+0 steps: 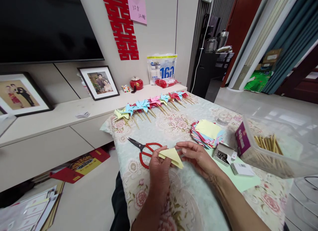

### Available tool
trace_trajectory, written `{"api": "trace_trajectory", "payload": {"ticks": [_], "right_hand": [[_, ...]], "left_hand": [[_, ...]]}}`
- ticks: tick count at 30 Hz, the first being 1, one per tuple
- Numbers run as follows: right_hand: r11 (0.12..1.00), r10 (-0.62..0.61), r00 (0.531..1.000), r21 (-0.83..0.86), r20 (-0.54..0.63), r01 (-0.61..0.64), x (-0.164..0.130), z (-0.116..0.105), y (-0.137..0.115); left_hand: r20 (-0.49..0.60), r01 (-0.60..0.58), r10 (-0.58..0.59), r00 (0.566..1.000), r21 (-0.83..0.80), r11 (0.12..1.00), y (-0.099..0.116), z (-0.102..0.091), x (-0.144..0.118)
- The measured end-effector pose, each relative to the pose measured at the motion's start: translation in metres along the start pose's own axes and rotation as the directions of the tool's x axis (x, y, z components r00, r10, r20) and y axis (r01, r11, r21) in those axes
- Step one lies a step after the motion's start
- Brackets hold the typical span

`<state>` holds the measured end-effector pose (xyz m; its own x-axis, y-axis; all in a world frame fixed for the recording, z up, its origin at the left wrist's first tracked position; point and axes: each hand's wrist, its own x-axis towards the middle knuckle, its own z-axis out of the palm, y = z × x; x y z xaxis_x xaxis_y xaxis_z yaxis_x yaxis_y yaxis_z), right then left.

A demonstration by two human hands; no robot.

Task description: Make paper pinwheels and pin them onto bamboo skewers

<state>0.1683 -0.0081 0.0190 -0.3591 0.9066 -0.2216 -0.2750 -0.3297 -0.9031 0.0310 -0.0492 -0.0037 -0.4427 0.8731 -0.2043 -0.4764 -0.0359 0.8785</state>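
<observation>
Yellow paper folded into a triangle [172,157], held above the floral-patterned tablecloth [184,198] near the table's front edge. Left hand [159,166] closed on the triangle's left corner, thumb on top and fingers curled underneath. Right hand [197,156] pinched on the upper right edge, fingertips resting on the paper (how much of the far side was gripped could not be told). Both forearms entered from the bottom of the view.

Red-handled scissors with dark blades [144,150], laid flat on the cloth just beside and behind the left hand, blades shut and pointed away to the left. Stack of square coloured paper sheets [207,133], yellow sheet uppermost, set behind the right hand. Small open cardboard box of metal pins [223,155], placed just right of the right hand, near a small white box [242,169] on a pale green sheet [244,181]. Clear plastic tub holding wooden sticks [269,148], stood at the right edge, with a purple carton [241,140] against its near wall. Row of finished paper pinwheels on wooden sticks [151,105] (yellow, blue, pink, red), lined along the far edge of the table, well apart from both hands.
</observation>
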Motion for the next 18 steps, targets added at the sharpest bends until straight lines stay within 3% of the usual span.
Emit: {"api": "trace_trajectory", "payload": {"ticks": [10, 18], "right_hand": [[1.000, 0.021, 0.999, 0.017, 0.050, -0.022, -0.0013, -0.0005, 0.0004], [1.000, 0.018, 1.000, 0.013, 0.009, -0.018, -0.0032, 0.0011, -0.0043]], "left_hand": [[0.046, 0.007, -0.009, 0.999, 0.053, 0.999, -0.0036, -0.0017, 0.0017], [0.054, -0.049, 0.041, 0.998, 0.171, 0.984, -0.0016, -0.0030, -0.0001]]}}
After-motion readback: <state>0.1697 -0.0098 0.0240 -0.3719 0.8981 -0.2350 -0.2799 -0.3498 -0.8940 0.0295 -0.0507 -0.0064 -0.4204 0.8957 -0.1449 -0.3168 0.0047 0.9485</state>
